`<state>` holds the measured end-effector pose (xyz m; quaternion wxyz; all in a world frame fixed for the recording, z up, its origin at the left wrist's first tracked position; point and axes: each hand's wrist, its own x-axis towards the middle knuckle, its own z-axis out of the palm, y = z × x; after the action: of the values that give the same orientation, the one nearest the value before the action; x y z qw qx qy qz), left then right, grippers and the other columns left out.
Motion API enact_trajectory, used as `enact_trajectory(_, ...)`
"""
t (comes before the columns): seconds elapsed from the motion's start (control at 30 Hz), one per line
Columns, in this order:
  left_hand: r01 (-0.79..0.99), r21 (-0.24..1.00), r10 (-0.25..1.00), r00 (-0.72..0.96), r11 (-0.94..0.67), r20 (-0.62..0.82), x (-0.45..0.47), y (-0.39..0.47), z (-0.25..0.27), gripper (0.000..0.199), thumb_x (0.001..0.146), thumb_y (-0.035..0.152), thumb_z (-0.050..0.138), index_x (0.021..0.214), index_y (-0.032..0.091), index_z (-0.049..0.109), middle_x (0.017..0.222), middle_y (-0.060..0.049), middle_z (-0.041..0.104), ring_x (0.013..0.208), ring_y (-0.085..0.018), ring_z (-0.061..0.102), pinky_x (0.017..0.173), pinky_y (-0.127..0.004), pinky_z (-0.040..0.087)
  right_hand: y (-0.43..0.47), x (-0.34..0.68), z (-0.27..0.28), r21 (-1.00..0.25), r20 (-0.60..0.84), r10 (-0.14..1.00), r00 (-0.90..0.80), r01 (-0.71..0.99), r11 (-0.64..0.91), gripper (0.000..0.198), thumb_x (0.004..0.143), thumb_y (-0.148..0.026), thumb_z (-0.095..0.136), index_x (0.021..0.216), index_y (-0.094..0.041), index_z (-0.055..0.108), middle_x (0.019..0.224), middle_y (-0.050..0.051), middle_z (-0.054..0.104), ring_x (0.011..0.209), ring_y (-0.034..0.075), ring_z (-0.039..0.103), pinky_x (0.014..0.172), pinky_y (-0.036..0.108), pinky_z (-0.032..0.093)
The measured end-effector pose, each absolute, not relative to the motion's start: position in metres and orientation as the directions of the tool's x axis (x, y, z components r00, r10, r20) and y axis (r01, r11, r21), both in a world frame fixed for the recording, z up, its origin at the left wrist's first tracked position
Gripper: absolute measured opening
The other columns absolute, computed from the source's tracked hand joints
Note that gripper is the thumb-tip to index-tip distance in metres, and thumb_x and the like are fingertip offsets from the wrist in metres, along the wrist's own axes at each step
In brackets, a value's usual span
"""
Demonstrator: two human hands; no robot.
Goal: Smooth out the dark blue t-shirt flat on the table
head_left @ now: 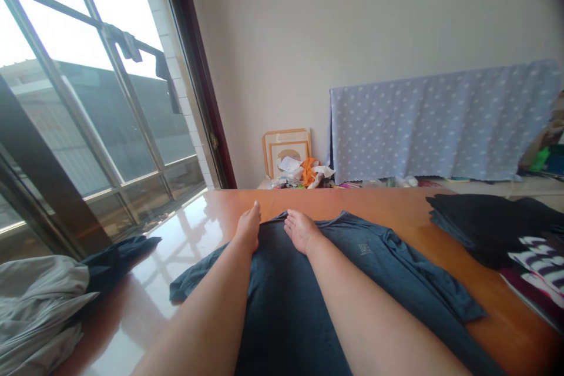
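A dark blue-grey T-shirt (286,311) lies spread on the wooden table (388,205), its collar side away from me and both sleeves out to the sides. A small print shows on its chest, right of centre. My left hand (249,228) is at the shirt's upper left shoulder, turned on edge with the fingers stretched out. Across the upper middle of the shirt, near the collar, my right hand (301,231) reaches with its fingers extended. Neither hand shows cloth gripped in it. My forearms cover parts of the shirt.
Light grey clothing (39,299) and a dark garment (118,255) lie at the left edge. Dark folded clothes (489,220) and a striped garment (540,264) are stacked at right. Behind the table are picture frames (265,155) and a polka-dot cloth (432,129). A glass window stands left.
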<state>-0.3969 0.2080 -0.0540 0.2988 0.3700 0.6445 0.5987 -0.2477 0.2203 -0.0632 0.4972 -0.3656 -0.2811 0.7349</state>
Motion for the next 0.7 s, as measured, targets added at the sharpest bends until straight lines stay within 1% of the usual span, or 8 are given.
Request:
enact_trajectory(0.1,0.107,0.989,0.828,-0.561,0.101,-0.024,-0.43,0.202,-0.033,0.053,0.092,0.065,0.044,0.095,0.016,0.062,0.092,-0.013,0.069,0.088,-0.021,0.069,0.079,-0.033,0.052,0.217,-0.247,-0.061,-0.77,-0.25,0.935,-0.253,-0.533,-0.35,0.03,0.088,-0.027,0.059,0.116,-0.019,0.065,0.147,0.015,0.055,0.143,0.021,0.045,0.119,0.038,0.035)
enact_trajectory(0.17,0.145,0.98,0.815,-0.58,0.133,-0.025,-0.455,0.189,-0.018,0.048,0.091,0.062,0.048,0.097,0.016,0.061,0.095,-0.013,0.069,0.087,-0.02,0.068,0.077,-0.032,0.052,0.217,-0.246,-0.062,-0.768,-0.244,0.935,-0.257,-0.537,-0.348,0.028,0.088,-0.025,0.06,0.115,-0.019,0.066,0.147,0.015,0.056,0.143,0.02,0.045,0.12,0.036,0.034)
enact_trajectory(0.3,0.281,0.941,0.822,-0.57,0.189,0.005,-0.508,0.143,0.005,0.037,0.081,0.048,0.066,0.1,0.017,0.064,0.1,-0.011,0.07,0.085,-0.019,0.068,0.074,-0.029,0.05,0.219,-0.247,-0.066,-0.764,-0.242,0.934,-0.264,-0.542,-0.351,0.027,0.087,-0.026,0.062,0.113,-0.02,0.067,0.148,0.015,0.054,0.143,0.021,0.045,0.12,0.037,0.034)
enact_trajectory(0.37,0.351,0.907,0.84,-0.542,0.233,-0.005,-0.533,0.114,0.011,0.034,0.074,0.038,0.07,0.1,0.016,0.066,0.099,-0.01,0.072,0.084,-0.018,0.067,0.071,-0.028,0.05,0.221,-0.248,-0.069,-0.764,-0.244,0.933,-0.265,-0.54,-0.353,0.026,0.088,-0.026,0.062,0.113,-0.02,0.067,0.15,0.015,0.053,0.144,0.021,0.045,0.12,0.038,0.034)
enact_trajectory(0.47,0.454,0.834,0.861,-0.506,0.315,-0.049,-0.561,0.074,0.009,0.031,0.062,0.022,0.071,0.092,0.015,0.07,0.09,-0.007,0.073,0.076,-0.018,0.066,0.062,-0.025,0.046,0.224,-0.249,-0.072,-0.768,-0.247,0.933,-0.261,-0.535,-0.353,0.029,0.087,-0.027,0.064,0.115,-0.021,0.067,0.15,0.014,0.053,0.144,0.021,0.045,0.121,0.039,0.033)
enact_trajectory(0.57,0.54,0.761,0.88,-0.467,0.359,-0.083,-0.573,0.045,-0.005,0.033,0.051,0.011,0.067,0.083,0.016,0.071,0.085,-0.004,0.073,0.074,-0.017,0.064,0.06,-0.024,0.044,0.225,-0.25,-0.075,-0.773,-0.248,0.934,-0.257,-0.528,-0.351,0.035,0.087,-0.029,0.065,0.122,-0.021,0.065,0.152,0.014,0.051,0.145,0.021,0.044,0.12,0.038,0.035)
enact_trajectory(0.63,0.589,0.725,0.894,-0.441,0.357,-0.082,-0.572,0.033,-0.017,0.037,0.049,0.007,0.065,0.083,0.019,0.073,0.083,-0.001,0.072,0.073,-0.016,0.064,0.06,-0.023,0.044,0.225,-0.25,-0.075,-0.777,-0.249,0.934,-0.258,-0.522,-0.351,0.04,0.089,-0.031,0.065,0.127,-0.021,0.062,0.155,0.015,0.047,0.146,0.022,0.042,0.12,0.038,0.036)
enact_trajectory(0.7,0.636,0.69,0.904,-0.423,0.346,-0.063,-0.566,0.026,-0.027,0.035,0.05,0.006,0.063,0.081,0.02,0.073,0.075,0.001,0.07,0.068,-0.016,0.062,0.058,-0.023,0.043,0.225,-0.25,-0.076,-0.781,-0.251,0.932,-0.26,-0.515,-0.354,0.044,0.091,-0.033,0.063,0.132,-0.019,0.059,0.158,0.017,0.042,0.147,0.023,0.041,0.12,0.038,0.036)
